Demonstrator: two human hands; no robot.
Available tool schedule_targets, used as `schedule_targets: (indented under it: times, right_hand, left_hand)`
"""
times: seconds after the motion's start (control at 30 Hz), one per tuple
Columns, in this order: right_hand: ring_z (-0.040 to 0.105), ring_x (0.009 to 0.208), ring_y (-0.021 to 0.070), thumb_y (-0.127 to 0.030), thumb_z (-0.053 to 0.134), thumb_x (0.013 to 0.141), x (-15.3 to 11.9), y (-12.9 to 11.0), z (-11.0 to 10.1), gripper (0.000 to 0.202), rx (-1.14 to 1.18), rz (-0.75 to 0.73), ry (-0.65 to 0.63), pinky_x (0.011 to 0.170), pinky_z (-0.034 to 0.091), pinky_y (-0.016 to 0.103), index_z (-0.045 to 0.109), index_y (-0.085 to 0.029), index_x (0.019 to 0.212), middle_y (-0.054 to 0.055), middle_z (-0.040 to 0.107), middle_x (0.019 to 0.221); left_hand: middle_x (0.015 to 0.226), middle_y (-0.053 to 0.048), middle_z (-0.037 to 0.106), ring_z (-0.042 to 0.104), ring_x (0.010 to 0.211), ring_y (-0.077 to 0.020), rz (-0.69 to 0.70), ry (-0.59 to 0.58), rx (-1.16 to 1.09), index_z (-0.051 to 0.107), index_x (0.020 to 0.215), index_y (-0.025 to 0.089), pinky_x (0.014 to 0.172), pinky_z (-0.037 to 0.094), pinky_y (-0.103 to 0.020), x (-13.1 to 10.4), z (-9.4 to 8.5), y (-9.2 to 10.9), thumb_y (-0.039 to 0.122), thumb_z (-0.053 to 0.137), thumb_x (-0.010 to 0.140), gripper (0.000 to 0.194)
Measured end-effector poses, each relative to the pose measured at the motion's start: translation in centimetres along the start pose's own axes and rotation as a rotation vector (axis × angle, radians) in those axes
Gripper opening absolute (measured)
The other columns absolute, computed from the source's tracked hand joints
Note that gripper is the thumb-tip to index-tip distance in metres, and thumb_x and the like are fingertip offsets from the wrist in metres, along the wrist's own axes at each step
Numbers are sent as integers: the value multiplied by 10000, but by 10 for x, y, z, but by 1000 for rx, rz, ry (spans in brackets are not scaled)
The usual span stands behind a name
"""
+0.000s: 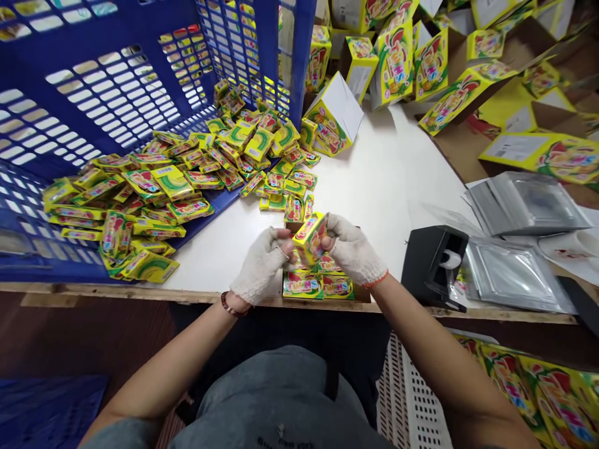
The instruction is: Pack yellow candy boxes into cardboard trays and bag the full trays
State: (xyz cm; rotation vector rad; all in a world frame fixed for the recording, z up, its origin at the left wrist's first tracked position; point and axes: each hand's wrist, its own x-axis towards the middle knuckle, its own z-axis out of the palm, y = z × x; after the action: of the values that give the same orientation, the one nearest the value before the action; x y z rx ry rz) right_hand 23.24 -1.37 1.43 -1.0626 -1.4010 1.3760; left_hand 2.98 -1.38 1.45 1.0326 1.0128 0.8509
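Note:
Between my two gloved hands is a small yellow candy box (310,234) with red and green print, held tilted above a larger open box. My right hand (352,248) grips its right side with thumb and fingers. At its left edge my left hand (266,263) has the fingertips closed on the same box. Below, the open display box (362,292) stands at the table's front edge and holds rows of similar small boxes (303,285). Its far part is partly hidden by my hands. Loose small boxes (294,208) lie just beyond.
A tipped blue crate (140,34) at left spills a heap of small boxes (187,178) onto the white table (374,168). A black tape dispenser (428,265) stands right, beside stacked clear plastic bags (510,274). Larger display boxes (395,59) pile up at the back right.

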Motion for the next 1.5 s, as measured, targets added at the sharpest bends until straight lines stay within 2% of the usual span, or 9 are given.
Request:
schedule_targets:
  times: [0.2, 0.37, 0.6, 0.73, 0.83, 0.93, 1.07, 1.3, 1.5]
  right_hand:
    - [541, 645, 132, -251, 603, 832, 17, 41, -5, 100, -589, 333, -103, 613, 450, 249, 652, -204, 905, -26, 614, 745]
    - [556, 793, 157, -226, 639, 851, 26, 62, 22, 115, -965, 193, -146, 694, 427, 255, 707, -178, 772, 43, 613, 879]
    - [607, 882, 169, -204, 642, 857, 24, 57, 15, 136, -900, 164, -188, 796, 467, 255, 721, -190, 968, 51, 663, 992]
    - [617, 1012, 205, -206, 564, 880, 17, 47, 1, 193, -786, 18, -12, 955, 468, 342, 692, -195, 1025, 72, 689, 1059]
    - [625, 1030, 224, -276, 538, 881, 20, 35, -2, 217, -607, -22, 148, 952, 490, 387, 675, -200, 1031, 83, 693, 1067]
    - [650, 908, 201, -386, 525, 890, 33, 18, 4, 335, -308, 76, 200, 800, 547, 358, 602, -203, 1159, 76, 685, 1038]
    - [561, 586, 137, -430, 552, 857, 48, 2, 11, 339, -85, 202, 102, 572, 506, 286, 558, -197, 1103, -17, 608, 726]
    - [610, 755, 160, -422, 658, 778, 37, 5, 11, 511, -22, 120, 295, 682, 532, 292, 474, -203, 1200, 7, 633, 862]
    - [633, 926, 215, -306, 562, 849, 22, 19, -1, 264, -350, 67, 251, 817, 541, 373, 579, -215, 1096, 58, 669, 1026]
  left_hand:
    - [1108, -114, 623, 606, 966, -246, 258, 369, 883, 612, 1117, 161, 870, 513, -410, 63, -51, -18, 258, 576, 829, 306]
    - [1223, -140, 601, 508, 1207, -299, 342, 168, 1247, 637, 1118, 174, 1050, 389, -421, 125, -55, -19, 162, 540, 817, 316]
    - [1085, -167, 675, 516, 1206, -359, 329, 54, 1148, 660, 940, 170, 1044, 335, -472, 163, -45, -11, 165, 705, 664, 279]
    - [947, -119, 698, 602, 1060, -324, 280, 117, 955, 638, 890, 178, 945, 432, -438, 156, -64, -1, 392, 691, 726, 275]
    - [934, -81, 706, 656, 911, -230, 265, 121, 783, 613, 1057, 189, 822, 511, -372, 135, -69, 6, 524, 407, 913, 419]
    - [1038, -101, 709, 681, 889, -211, 255, 47, 381, 565, 1178, 186, 770, 547, -367, 107, -52, 11, 511, 339, 942, 460]
    - [1108, -92, 702, 688, 937, -220, 209, -63, -68, 535, 1220, 181, 803, 566, -358, 71, -19, 9, 430, 654, 804, 499]
    - [1213, -127, 659, 677, 1032, -225, 288, 40, -156, 443, 1206, 187, 858, 569, -349, 51, 12, 1, 448, 748, 765, 596]
    - [1274, -133, 614, 631, 1150, -227, 352, 155, 54, 443, 1248, 187, 981, 524, -372, 56, 5, -8, 517, 615, 868, 532]
